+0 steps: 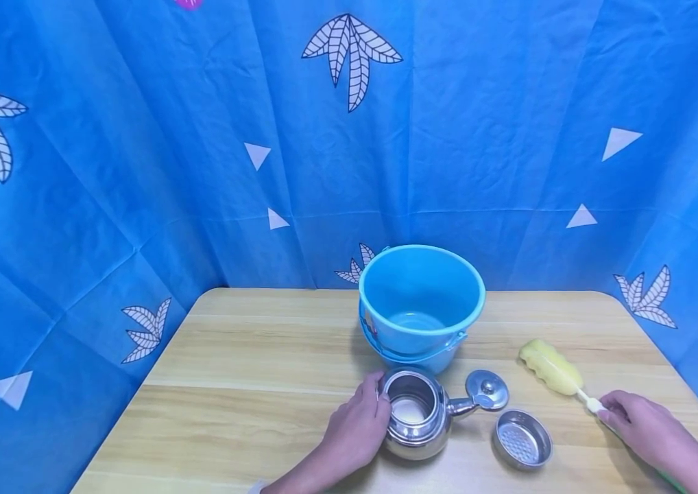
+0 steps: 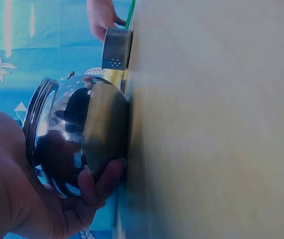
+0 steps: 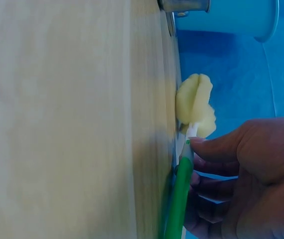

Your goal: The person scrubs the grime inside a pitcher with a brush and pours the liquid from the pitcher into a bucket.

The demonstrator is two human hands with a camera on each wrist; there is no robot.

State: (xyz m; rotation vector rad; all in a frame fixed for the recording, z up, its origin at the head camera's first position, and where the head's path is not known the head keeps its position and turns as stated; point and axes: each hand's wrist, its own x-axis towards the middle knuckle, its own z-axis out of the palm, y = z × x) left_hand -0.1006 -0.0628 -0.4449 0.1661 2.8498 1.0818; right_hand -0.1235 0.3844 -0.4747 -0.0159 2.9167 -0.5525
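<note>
A shiny steel teapot (image 1: 417,432) stands lidless on the table, its spout pointing right. My left hand (image 1: 358,418) grips its left side, and in the left wrist view the fingers curl against the round body. To the right lies a sponge bottle brush with a yellow sponge head (image 1: 551,367) and a green handle (image 3: 181,191). My right hand (image 1: 648,425) pinches it near the top of the handle, thumb on one side, fingers on the other. Between the hands are the steel lid (image 1: 487,390) and a round perforated strainer (image 1: 522,440).
A light blue bucket (image 1: 421,336) with its carrying handle down stands just behind the teapot. The wooden table (image 1: 250,384) is bordered by a blue patterned curtain (image 1: 478,137) at the back and both sides.
</note>
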